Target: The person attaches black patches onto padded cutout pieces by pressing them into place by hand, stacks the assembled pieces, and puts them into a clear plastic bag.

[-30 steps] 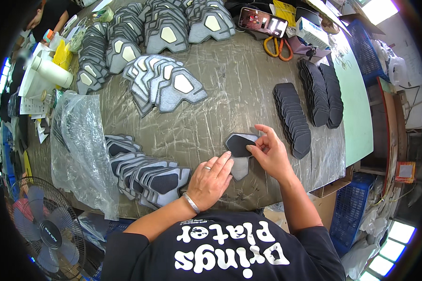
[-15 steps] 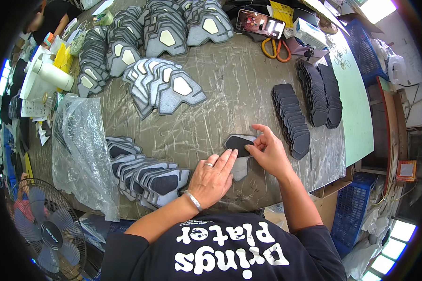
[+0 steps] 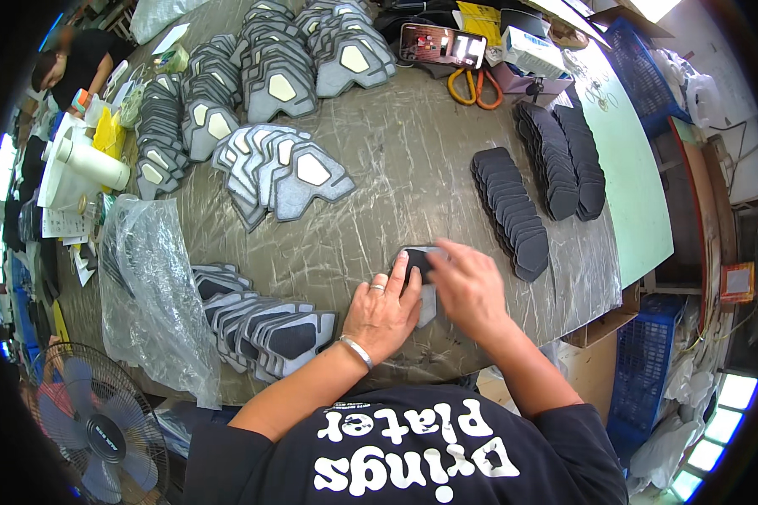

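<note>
Near the counter's (image 3: 379, 202) front edge, a black patch (image 3: 421, 262) was overlapped by the spread left hand (image 3: 382, 310); the right hand's (image 3: 472, 290) grip couldn't be told.

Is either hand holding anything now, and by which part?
The left hand rests on the black patch, no grip visible. The right hand, blurred, is near the patch's right edge; whether it pinches cannot be told.

I see a workshop: grey angular pieces (image 3: 280, 94) overlap in rows toward the far edge of a plastic-covered brown table (image 3: 404, 172), blue plastic crates (image 3: 646, 366) beyond its right edge.
</note>
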The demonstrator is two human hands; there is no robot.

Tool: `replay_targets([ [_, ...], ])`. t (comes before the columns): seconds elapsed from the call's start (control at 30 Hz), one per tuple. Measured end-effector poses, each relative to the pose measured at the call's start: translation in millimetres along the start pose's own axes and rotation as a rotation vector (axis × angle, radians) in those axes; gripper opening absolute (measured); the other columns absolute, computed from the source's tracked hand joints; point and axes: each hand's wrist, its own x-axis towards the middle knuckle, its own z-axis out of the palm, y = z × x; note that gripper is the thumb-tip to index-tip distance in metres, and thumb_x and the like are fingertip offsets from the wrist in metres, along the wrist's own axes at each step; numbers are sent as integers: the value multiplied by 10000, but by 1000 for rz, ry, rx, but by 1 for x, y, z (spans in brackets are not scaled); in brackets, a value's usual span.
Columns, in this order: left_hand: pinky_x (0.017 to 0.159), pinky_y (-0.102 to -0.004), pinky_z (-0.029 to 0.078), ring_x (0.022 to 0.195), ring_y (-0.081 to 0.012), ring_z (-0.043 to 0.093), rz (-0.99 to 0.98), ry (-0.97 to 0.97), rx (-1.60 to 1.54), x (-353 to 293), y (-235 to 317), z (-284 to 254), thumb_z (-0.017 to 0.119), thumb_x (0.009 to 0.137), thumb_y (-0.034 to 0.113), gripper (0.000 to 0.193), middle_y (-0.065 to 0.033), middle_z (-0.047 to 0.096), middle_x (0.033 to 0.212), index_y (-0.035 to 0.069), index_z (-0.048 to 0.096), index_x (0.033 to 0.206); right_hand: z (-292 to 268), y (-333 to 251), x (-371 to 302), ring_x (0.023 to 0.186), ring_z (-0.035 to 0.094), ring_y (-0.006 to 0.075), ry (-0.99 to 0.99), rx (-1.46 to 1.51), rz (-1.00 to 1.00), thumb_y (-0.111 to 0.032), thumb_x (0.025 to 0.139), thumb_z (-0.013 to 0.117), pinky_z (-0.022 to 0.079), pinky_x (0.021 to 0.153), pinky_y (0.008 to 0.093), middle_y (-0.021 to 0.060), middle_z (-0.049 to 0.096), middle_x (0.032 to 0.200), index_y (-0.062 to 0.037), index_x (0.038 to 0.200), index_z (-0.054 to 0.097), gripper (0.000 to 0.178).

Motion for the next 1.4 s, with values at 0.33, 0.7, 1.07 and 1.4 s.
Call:
replay_targets([
  [0.33, 830, -353, 437, 1006, -224, 551, -38, -26, 45, -6, -1, -5, 646, 840, 345, 653, -95, 455, 1499, 56, 508, 1409, -4, 8, -18, 1449, 318, 254, -471, -26, -43, -448, 943, 544, 194, 1188, 514, 69, 356, 1568, -128, 1496, 386, 658],
  [0.7, 943, -393, 406, 1173, -240, 511, -33, 19, 98, -22, 5, -4, 651, 861, 318, 553, -120, 522, 1414, 46, 570, 1335, -10, 3, -18, 1393, 399, 252, -395, -127, -16, -539, 891, 585, 177, 1184, 535, 65, 448, 1501, -124, 1390, 522, 652],
  [1.07, 1019, -448, 378, 1254, -280, 492, -35, -15, 115, -18, 8, -5, 580, 919, 330, 553, -161, 505, 1423, 10, 532, 1368, 6, 10, -4, 1482, 245, 297, -408, -111, -14, -550, 919, 545, 143, 1189, 555, 82, 328, 1583, -113, 1495, 393, 738],
  [1.4, 1045, -451, 369, 1296, -333, 465, -122, 127, -145, -34, 5, -10, 689, 850, 274, 632, -195, 475, 1434, 3, 485, 1383, -4, 10, 24, 1237, 546, 338, -435, 303, 182, -265, 806, 774, 385, 1059, 458, 172, 614, 1244, -66, 1176, 581, 462],
])
